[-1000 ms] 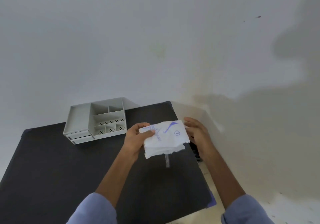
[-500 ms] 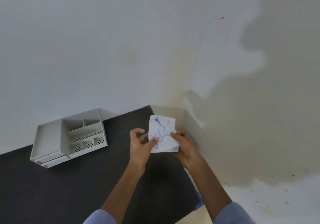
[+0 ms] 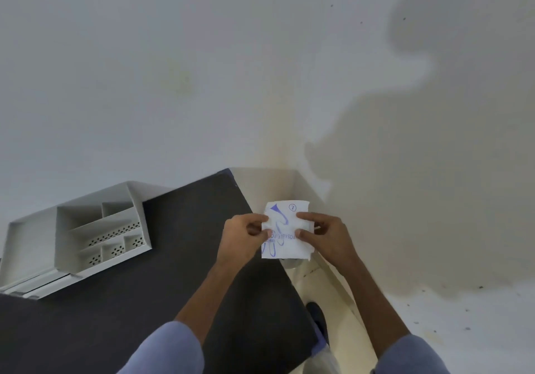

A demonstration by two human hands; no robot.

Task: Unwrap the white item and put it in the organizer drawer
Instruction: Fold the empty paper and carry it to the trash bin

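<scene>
A white packet (image 3: 285, 229) with blue printing hangs in the air just past the right edge of the black table (image 3: 179, 272). My left hand (image 3: 241, 239) pinches its left edge between thumb and fingers. My right hand (image 3: 324, 236) grips its right side the same way. The packet looks folded or closed; what is inside is hidden. The white organizer (image 3: 78, 237) sits at the table's back left, with several open compartments on top and shallow drawers (image 3: 37, 282) closed at its front.
A white wall rises behind the table. To the right of the table is a pale floor with a skirting edge (image 3: 327, 260). A dark shoe (image 3: 317, 315) shows below the table's right edge.
The packet has gone from a wide, partly opened sheet to a smaller folded shape, and both hands have shifted on it. The view has swung right, so the organizer sits further left.
</scene>
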